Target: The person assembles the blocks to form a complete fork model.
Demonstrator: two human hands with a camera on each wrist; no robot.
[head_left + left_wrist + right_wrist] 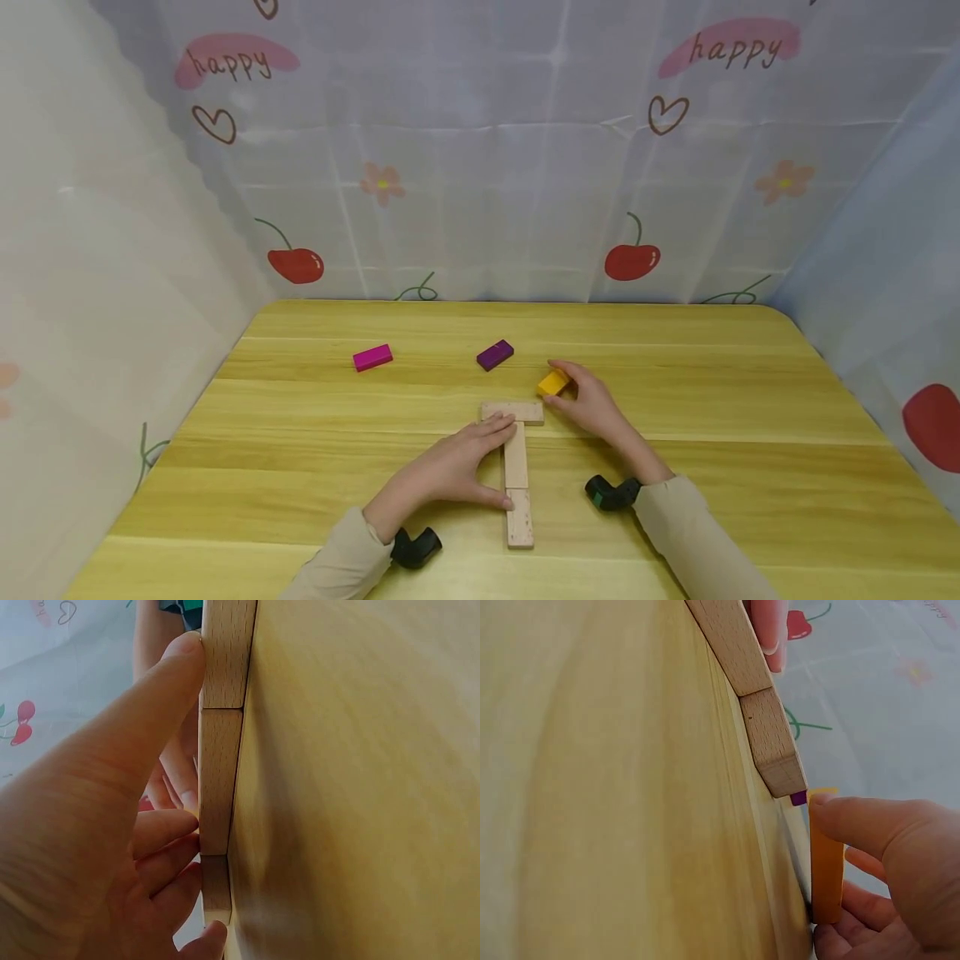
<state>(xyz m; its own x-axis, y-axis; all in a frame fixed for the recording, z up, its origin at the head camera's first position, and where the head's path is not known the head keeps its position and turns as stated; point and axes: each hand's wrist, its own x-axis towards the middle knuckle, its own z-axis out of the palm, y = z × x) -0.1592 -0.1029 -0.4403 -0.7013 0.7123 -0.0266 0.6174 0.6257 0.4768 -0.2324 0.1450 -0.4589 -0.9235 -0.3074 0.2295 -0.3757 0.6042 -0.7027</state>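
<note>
Three bare wooden blocks form a T on the table: a crossbar block [531, 412] at the far end, a middle block [516, 462] and a near block [520, 532] in line below it. My left hand [450, 471] rests over the T from the left, fingers extended onto the crossbar and middle block, thumb touching the near block [227, 656]. To the right of the crossbar, my right hand [592, 407] pinches a yellow-orange block [552, 384] between thumb and fingers. The right wrist view shows this block [826, 862] just past the crossbar's end, low over the tabletop.
Beyond the T lie a purple block [496, 355] and, farther left, a magenta block [372, 357]. Black wrist devices [417, 550] hang at both cuffs. A printed curtain [480, 167] stands behind the wood-grain table [712, 375].
</note>
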